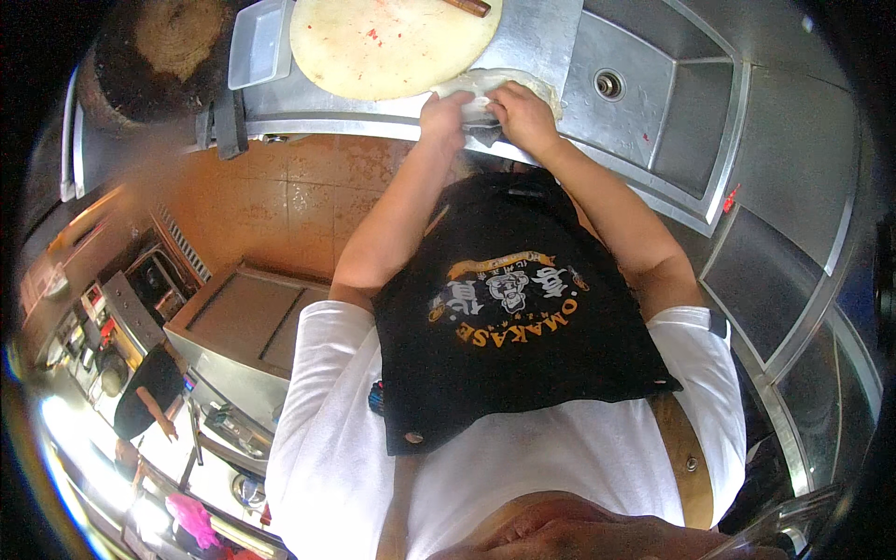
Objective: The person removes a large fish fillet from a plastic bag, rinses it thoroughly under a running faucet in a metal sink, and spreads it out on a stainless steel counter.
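My left hand [444, 117] and my right hand [519, 115] are both on a whitish, thin, plastic-like sheet or bag [483, 82] at the counter's front edge. The fingers of both hands pinch it, a short gap apart. What it holds, if anything, cannot be told. Just beyond my left hand lies a round, pale cutting board [392, 49] with small red bits on it. A brown wooden handle [467, 7] rests at its far edge, cut off by the picture's rim. A dark piece of material [484, 134] shows below the sheet, between my wrists.
A steel sink [623, 105] with a drain is to the right. Left of the board stand a translucent plastic tray [259, 45] and a round wooden block [175, 35]. A dark cloth [229, 122] hangs over the counter edge. Another person [150, 392] stands at the lower left.
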`<state>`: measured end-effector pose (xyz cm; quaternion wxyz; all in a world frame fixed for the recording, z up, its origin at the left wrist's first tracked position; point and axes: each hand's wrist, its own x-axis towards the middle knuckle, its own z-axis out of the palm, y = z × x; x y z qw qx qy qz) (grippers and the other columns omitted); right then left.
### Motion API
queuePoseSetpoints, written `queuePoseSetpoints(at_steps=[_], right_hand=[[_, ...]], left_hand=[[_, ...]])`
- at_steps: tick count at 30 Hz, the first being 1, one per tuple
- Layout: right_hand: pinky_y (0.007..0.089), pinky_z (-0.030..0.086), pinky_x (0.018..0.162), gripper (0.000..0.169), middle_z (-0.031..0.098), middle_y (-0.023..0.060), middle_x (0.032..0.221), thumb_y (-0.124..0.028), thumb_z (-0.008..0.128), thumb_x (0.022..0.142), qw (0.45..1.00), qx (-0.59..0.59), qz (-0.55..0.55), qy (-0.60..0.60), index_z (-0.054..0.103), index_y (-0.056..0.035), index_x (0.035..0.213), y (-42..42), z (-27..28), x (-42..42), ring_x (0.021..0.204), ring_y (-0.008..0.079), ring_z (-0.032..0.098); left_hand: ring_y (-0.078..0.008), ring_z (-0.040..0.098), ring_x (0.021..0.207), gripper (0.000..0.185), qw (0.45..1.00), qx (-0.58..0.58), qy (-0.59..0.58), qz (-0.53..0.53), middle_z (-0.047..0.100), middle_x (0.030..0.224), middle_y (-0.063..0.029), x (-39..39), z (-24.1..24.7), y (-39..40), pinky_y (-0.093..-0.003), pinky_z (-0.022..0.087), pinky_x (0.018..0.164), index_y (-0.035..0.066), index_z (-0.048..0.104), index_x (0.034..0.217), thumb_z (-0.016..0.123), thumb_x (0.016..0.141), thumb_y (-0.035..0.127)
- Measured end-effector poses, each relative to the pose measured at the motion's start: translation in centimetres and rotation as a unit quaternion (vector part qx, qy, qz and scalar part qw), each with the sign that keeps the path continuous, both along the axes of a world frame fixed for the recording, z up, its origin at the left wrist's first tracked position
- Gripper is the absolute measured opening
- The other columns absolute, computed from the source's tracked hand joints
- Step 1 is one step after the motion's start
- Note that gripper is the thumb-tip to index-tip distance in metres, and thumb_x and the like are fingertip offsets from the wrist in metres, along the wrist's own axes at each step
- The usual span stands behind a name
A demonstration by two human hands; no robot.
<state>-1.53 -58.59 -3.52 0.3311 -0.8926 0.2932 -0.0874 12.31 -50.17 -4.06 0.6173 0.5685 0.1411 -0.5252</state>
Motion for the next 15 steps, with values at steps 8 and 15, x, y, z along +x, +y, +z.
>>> queuePoseSetpoints(at_steps=[8, 15], right_hand=[[0.0445, 0.050, 0.079, 0.013, 0.062, 0.0115, 0.093, -0.017, 0.057, 0.087, 0.998, -0.018, 0.054, -0.008, 0.060, -0.0043, 0.087, 0.1, 0.4, 1.0, 0.094, 0.0333, 0.059], [0.0427, 0.050, 0.078, 0.013, 0.058, 0.0122, 0.090, -0.016, 0.060, 0.080, 0.989, -0.030, 0.144, 0.014, 0.056, -0.0036, 0.084, 0.2, 0.1, 0.2, 0.089, 0.0328, 0.058]], left_hand=[[-0.0285, 0.062, 0.086, 0.046, 0.996, 0.017, -0.062, -0.061, 0.062, 0.100, -0.0175, 0.1, -0.6, 0.2, -0.0396, 0.052, 0.069, -0.007, 0.050, 0.112, 0.071, 0.071, -0.004], [-0.0271, 0.062, 0.086, 0.044, 0.990, 0.080, -0.114, -0.004, 0.062, 0.100, -0.0185, -0.9, -0.4, -0.5, -0.0370, 0.052, 0.069, -0.008, 0.052, 0.109, 0.073, 0.070, -0.003]])
